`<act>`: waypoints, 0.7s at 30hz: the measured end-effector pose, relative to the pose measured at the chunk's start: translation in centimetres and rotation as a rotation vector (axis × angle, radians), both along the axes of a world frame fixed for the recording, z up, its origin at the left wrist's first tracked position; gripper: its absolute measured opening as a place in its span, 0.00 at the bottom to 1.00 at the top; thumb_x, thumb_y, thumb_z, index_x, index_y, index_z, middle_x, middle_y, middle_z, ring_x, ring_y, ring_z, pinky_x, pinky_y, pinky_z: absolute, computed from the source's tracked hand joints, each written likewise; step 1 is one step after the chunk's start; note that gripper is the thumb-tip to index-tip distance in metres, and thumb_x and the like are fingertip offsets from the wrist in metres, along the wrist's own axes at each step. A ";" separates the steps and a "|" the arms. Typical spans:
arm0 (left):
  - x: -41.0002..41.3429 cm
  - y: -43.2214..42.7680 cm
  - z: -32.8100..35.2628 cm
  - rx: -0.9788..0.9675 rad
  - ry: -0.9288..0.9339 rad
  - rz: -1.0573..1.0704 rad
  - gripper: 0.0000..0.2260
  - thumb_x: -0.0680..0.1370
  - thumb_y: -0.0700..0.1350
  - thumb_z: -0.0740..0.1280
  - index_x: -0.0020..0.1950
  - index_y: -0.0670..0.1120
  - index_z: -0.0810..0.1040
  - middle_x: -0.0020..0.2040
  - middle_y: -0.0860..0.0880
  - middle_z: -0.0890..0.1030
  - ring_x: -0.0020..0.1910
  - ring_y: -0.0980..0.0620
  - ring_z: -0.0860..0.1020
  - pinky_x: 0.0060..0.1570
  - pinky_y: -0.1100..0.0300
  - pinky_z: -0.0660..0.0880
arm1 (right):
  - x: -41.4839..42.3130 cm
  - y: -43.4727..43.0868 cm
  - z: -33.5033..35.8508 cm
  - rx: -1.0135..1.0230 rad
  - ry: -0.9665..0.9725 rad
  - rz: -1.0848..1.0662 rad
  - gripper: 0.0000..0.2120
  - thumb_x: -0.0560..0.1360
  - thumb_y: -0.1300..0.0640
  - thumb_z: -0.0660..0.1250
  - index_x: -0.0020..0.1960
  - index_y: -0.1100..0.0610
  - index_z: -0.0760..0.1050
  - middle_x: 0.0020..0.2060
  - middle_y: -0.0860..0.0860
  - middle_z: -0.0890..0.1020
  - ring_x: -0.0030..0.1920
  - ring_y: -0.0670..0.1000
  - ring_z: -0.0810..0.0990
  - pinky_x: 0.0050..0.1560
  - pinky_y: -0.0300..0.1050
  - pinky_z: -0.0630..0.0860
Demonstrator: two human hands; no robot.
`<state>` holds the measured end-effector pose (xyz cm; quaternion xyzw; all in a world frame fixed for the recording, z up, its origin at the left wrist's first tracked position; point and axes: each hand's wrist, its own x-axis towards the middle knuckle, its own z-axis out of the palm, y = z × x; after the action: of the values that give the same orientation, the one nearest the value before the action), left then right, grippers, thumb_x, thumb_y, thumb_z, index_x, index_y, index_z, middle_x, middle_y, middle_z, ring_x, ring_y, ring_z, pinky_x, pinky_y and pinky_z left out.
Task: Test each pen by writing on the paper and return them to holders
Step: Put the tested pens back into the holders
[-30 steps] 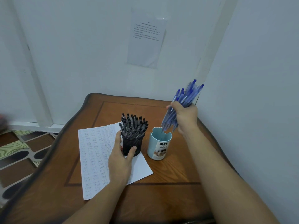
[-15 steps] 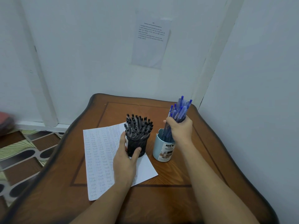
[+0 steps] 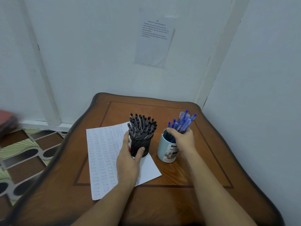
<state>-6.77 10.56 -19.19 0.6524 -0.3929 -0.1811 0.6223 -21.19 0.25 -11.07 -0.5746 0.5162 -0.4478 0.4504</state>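
A black mesh holder (image 3: pixel 140 146) full of black pens (image 3: pixel 142 126) stands on the sheet of paper (image 3: pixel 104 154), which is covered in rows of written words. My left hand (image 3: pixel 129 159) grips this holder from the near side, thumb and fingers around it. To the right stands a light blue holder (image 3: pixel 164 150). My right hand (image 3: pixel 183 138) grips a bundle of blue pens (image 3: pixel 183 122), their lower ends down inside the blue holder.
The wooden table (image 3: pixel 187 201) stands in a corner, with white walls close behind and to the right. A printed sheet (image 3: pixel 154 36) is stuck on the back wall. Patterned floor (image 3: pixel 24 154) lies to the left, beyond the table's curved edge.
My right hand has lowered the bundle of blue pens from above the blue holder down into it. My left hand has stayed on the black holder.
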 end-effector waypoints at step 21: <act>-0.1 0.3 0.6 0.039 -0.026 0.027 0.35 0.78 0.48 0.71 0.79 0.58 0.57 0.61 0.65 0.69 0.59 0.61 0.72 0.53 0.73 0.66 | -3.0 0.9 0.8 -0.018 0.060 0.380 0.38 0.59 0.43 0.78 0.67 0.46 0.70 0.58 0.39 0.77 0.56 0.39 0.76 0.44 0.31 0.75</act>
<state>-6.91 10.83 -18.60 0.6720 -0.3887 -0.1719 0.6065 -24.22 1.11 -10.31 -0.6790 0.4073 -0.3419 0.5061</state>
